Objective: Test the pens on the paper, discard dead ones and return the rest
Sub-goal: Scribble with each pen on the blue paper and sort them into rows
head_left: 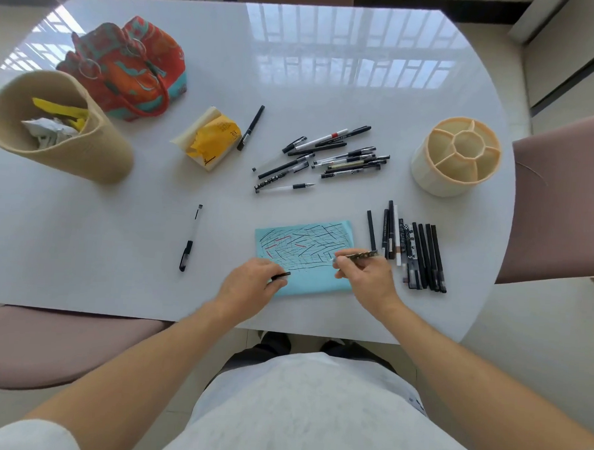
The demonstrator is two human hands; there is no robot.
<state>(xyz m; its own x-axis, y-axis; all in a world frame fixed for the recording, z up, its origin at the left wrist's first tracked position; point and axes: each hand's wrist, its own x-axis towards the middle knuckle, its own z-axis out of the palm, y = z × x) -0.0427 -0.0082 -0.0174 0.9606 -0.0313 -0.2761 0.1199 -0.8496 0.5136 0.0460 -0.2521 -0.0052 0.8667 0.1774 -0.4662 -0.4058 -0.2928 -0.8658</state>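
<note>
A light blue paper [317,280] covered with black and red strokes lies near the table's front edge. My right hand [364,278] grips a patterned pen [359,255] with its tip on the paper's right part. My left hand [252,280] rests on the paper's left edge and pinches a black pen cap [281,275]. A loose heap of several pens [326,154] lies behind the paper. A neat row of several pens [410,250] lies right of the paper. One pen [190,237] lies alone at the left. Another black pen [250,127] lies beside the yellow packet.
A cream pen holder [457,157] with compartments stands at the right. A beige bin [55,125] with crumpled waste stands at the left, a colourful bag [125,67] behind it. A yellow tissue packet [209,137] lies mid-table. Chairs stand at the left and right [562,202].
</note>
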